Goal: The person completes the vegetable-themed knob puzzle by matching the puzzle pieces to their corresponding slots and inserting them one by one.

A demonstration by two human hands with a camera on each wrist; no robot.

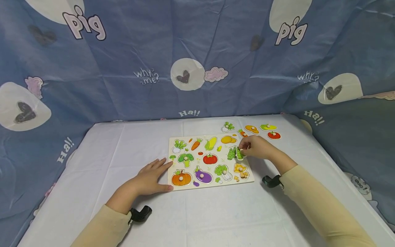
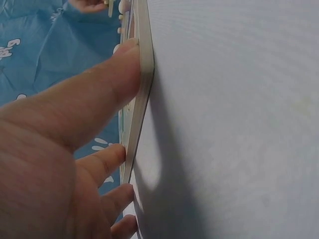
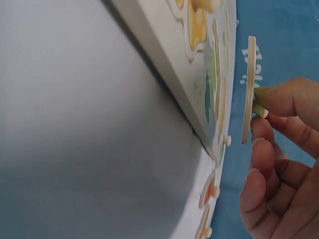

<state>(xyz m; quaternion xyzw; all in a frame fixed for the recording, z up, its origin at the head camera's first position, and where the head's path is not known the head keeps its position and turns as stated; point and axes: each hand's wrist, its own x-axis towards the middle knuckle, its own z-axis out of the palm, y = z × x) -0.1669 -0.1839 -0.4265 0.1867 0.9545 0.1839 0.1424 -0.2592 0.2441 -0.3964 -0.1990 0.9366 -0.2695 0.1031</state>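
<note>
A wooden vegetable puzzle board (image 1: 226, 184) lies flat on the white table. By its knob, my right hand (image 1: 257, 146) pinches a green vegetable puzzle piece (image 1: 239, 154), held above the matching green picture at the board's right side. In the right wrist view the thin piece (image 3: 248, 94) is edge-on and apart from the board. My left hand (image 1: 150, 179) rests at the board's left edge with fingers spread, thumb (image 2: 107, 82) on the near corner. Pumpkin (image 1: 181, 178), eggplant (image 1: 207, 177), broccoli (image 1: 186, 159), cabbage (image 1: 221, 170) and mushroom (image 1: 238, 167) pieces with knobs sit in the board.
Beyond the board's right corner lie loose pieces: a radish (image 1: 227, 127), a carrot (image 1: 242, 133), a potato (image 1: 252, 129), corn (image 1: 268, 127) and a tomato (image 1: 274, 135). A blue printed cloth (image 1: 123, 85) hangs behind the table.
</note>
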